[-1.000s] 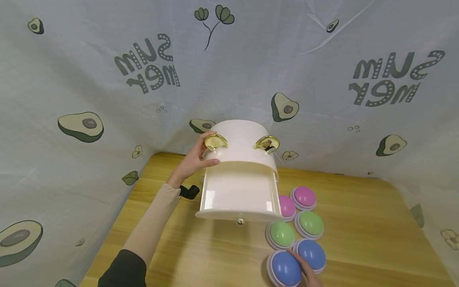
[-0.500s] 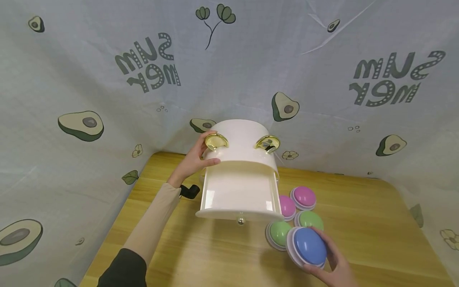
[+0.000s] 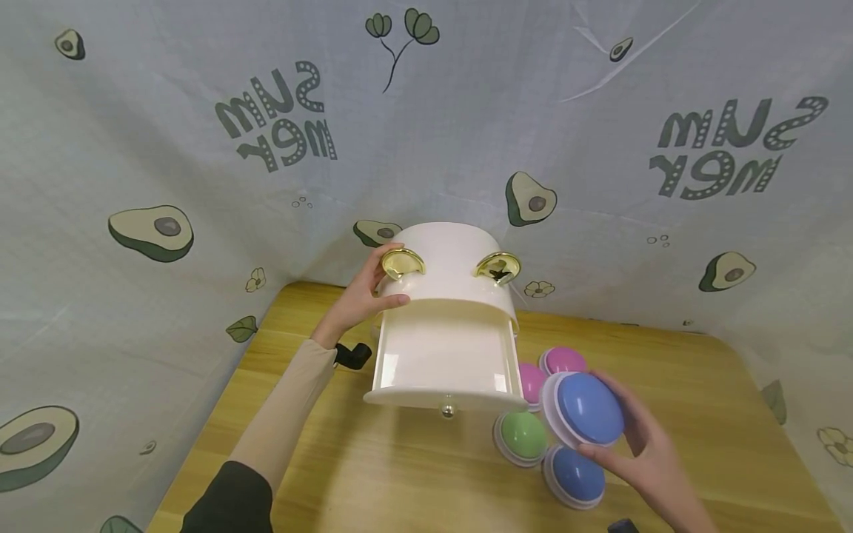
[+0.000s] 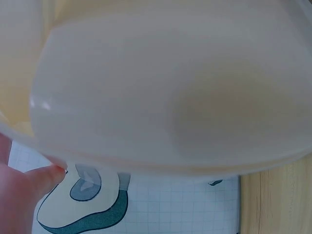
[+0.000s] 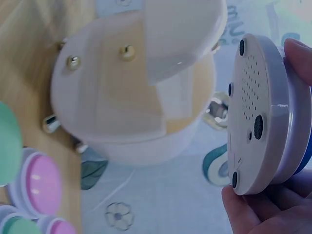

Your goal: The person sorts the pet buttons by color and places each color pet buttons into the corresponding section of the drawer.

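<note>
My left hand (image 3: 360, 296) grips the upper left side of a white drawer box (image 3: 449, 244), its thumb on the front beside a gold ear (image 3: 402, 264). The box's upper drawer (image 3: 448, 348) is pulled out, with nothing inside. My right hand (image 3: 643, 444) holds a blue push button (image 3: 589, 407) by its white rim, raised and tilted above other buttons. The right wrist view shows its white underside (image 5: 253, 122) with speaker holes and dark rubber feet. In the left wrist view, a white curved surface (image 4: 146, 97) fills most of the picture above my thumb (image 4: 36, 183).
Around the raised button, a second blue button (image 3: 576, 477), a green button (image 3: 523, 435) and two pink buttons, one of them this pink button (image 3: 566, 360), lie on the wooden table (image 3: 680, 400). A patterned cloth (image 3: 600, 259) hangs behind the box.
My right hand has lifted the nearer blue button off the table and carried it up and rightward, over the green one. The left hand and the drawer box keep their place.
</note>
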The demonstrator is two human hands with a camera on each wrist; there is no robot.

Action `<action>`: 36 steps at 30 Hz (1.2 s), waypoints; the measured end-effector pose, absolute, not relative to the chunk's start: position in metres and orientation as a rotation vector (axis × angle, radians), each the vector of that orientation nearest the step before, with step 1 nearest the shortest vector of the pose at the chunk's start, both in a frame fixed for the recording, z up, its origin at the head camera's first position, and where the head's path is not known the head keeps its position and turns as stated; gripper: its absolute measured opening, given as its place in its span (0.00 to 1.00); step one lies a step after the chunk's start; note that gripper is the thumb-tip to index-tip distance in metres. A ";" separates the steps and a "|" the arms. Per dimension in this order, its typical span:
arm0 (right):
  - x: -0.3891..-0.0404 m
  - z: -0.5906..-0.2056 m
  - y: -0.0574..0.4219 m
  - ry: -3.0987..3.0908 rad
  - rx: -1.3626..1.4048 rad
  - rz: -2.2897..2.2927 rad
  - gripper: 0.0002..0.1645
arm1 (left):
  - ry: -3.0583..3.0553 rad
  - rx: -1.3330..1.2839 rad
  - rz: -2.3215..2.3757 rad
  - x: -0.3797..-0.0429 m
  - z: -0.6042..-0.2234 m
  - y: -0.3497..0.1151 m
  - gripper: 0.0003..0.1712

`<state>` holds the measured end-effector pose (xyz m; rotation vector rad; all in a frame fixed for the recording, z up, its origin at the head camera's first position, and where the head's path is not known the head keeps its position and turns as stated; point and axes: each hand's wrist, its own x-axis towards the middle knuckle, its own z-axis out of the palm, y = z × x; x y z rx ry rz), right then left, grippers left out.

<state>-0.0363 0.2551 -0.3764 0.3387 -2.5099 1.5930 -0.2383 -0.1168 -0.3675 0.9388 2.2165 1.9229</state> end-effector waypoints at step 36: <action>-0.119 -0.332 0.143 -2.520 0.818 1.672 0.50 | 2.237 0.934 1.914 -0.233 -0.360 -0.116 0.45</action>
